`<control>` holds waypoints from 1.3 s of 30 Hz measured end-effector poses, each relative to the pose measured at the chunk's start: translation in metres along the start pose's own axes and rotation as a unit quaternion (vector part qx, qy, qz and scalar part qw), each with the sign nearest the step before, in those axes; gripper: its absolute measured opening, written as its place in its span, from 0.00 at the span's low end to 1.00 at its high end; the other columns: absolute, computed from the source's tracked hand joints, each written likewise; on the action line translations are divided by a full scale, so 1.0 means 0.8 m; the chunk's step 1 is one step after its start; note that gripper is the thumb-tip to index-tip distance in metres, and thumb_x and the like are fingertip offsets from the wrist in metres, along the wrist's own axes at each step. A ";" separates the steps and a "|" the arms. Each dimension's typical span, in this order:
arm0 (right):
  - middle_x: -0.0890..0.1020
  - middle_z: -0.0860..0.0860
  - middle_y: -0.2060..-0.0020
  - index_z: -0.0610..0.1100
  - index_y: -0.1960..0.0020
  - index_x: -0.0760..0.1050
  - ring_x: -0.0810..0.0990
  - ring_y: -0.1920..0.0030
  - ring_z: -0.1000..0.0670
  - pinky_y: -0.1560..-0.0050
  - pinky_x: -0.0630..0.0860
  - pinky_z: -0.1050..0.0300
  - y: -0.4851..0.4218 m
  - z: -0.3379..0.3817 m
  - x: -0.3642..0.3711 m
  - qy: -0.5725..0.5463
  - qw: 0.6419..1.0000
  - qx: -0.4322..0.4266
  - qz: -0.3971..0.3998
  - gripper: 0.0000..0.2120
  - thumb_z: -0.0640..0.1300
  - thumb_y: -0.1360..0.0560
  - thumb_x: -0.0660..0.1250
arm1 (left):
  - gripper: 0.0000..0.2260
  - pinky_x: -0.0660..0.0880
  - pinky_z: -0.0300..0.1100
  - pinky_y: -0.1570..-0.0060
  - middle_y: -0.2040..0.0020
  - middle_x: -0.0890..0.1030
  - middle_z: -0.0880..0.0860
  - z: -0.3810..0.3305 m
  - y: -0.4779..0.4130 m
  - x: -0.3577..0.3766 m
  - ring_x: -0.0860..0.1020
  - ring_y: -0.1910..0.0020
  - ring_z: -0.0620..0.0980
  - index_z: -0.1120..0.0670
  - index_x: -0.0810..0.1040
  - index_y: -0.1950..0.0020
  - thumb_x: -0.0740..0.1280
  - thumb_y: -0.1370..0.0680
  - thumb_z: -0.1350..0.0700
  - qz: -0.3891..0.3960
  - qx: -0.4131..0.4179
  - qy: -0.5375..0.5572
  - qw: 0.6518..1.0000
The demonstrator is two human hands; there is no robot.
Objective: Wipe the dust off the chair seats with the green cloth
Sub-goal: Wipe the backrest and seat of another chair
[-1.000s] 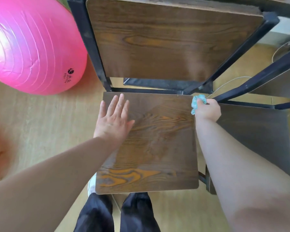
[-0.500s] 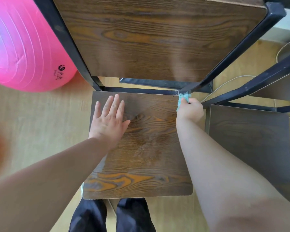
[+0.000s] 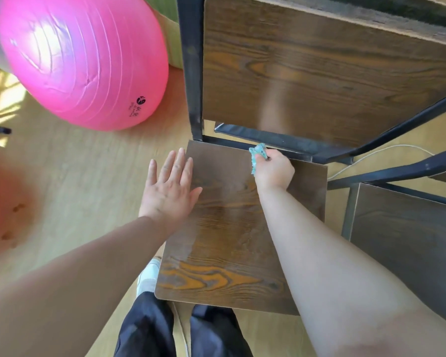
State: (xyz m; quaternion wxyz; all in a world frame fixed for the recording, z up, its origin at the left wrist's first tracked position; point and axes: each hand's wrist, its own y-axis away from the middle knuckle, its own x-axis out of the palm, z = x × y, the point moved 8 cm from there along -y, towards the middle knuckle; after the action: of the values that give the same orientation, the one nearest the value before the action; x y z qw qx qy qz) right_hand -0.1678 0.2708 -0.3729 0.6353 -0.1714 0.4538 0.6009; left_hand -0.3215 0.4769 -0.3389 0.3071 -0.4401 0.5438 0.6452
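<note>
A dark wooden chair seat (image 3: 229, 228) lies below me, its wooden backrest (image 3: 319, 73) rising behind it in a black metal frame. My right hand (image 3: 274, 171) grips the bunched green cloth (image 3: 258, 153) and holds it against the seat's far edge, near the middle of the back rail. Most of the cloth is hidden inside the fist. My left hand (image 3: 171, 188) rests flat with straight fingers on the seat's left edge, partly overhanging the floor. A second chair seat (image 3: 410, 243) stands to the right.
A big pink exercise ball (image 3: 83, 60) sits on the wooden floor at the upper left. A white cable (image 3: 386, 150) runs over the floor behind the chairs. My dark trouser legs (image 3: 180, 331) and a white shoe (image 3: 148, 276) stand at the seat's front edge.
My right hand has slid the cloth leftward along the seat's back edge, from the far right corner toward the middle. My left hand stays flat near the left edge. The view swung.
</note>
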 end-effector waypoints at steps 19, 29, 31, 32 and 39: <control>0.81 0.48 0.50 0.47 0.44 0.83 0.79 0.49 0.46 0.47 0.76 0.54 0.148 0.123 0.154 0.028 0.980 -0.147 0.133 0.11 0.46 0.25 0.69 | 0.31 0.41 0.59 0.23 0.19 0.37 0.54 0.131 0.068 0.026 0.36 0.21 0.53 0.55 0.39 0.19 0.40 0.18 0.39 0.004 -0.048 0.003 0.999; 0.85 0.54 0.54 0.50 0.45 0.82 0.84 0.54 0.51 0.48 0.82 0.49 0.068 -0.003 0.004 -0.095 0.995 0.022 -0.014 0.12 0.52 0.26 0.69 | 0.31 0.40 0.59 0.23 0.19 0.36 0.54 0.091 0.047 0.004 0.35 0.21 0.53 0.54 0.38 0.20 0.39 0.17 0.39 -0.009 -0.005 0.010 1.000; 0.85 0.53 0.53 0.48 0.44 0.82 0.84 0.54 0.50 0.47 0.81 0.49 0.049 -0.028 -0.038 -0.086 0.993 0.047 -0.060 0.12 0.51 0.25 0.68 | 0.30 0.39 0.58 0.23 0.20 0.35 0.53 0.077 0.039 0.005 0.35 0.21 0.52 0.53 0.38 0.20 0.39 0.17 0.39 -0.005 0.000 0.013 1.000; 0.85 0.52 0.52 0.47 0.44 0.82 0.84 0.53 0.50 0.48 0.81 0.52 0.041 -0.038 -0.055 -0.082 0.992 0.056 -0.077 0.12 0.51 0.24 0.68 | 0.30 0.39 0.58 0.23 0.20 0.35 0.53 0.070 0.035 0.007 0.34 0.21 0.52 0.53 0.38 0.19 0.39 0.17 0.39 -0.003 0.001 0.015 1.000; 0.83 0.49 0.45 0.45 0.38 0.79 0.82 0.45 0.49 0.59 0.72 0.66 0.018 -0.065 -0.074 -0.002 0.995 0.065 -0.071 0.16 0.52 0.20 0.65 | 0.30 0.40 0.58 0.23 0.19 0.37 0.53 0.049 0.010 0.016 0.36 0.21 0.52 0.54 0.41 0.19 0.40 0.17 0.40 0.001 0.010 0.011 1.000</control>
State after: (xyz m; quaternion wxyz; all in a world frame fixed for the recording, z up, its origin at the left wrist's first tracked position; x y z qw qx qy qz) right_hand -0.1922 0.1986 -0.3494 0.6871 -0.1605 0.4773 0.5237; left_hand -0.3433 0.5120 -0.3457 0.3052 -0.4437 0.5540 0.6349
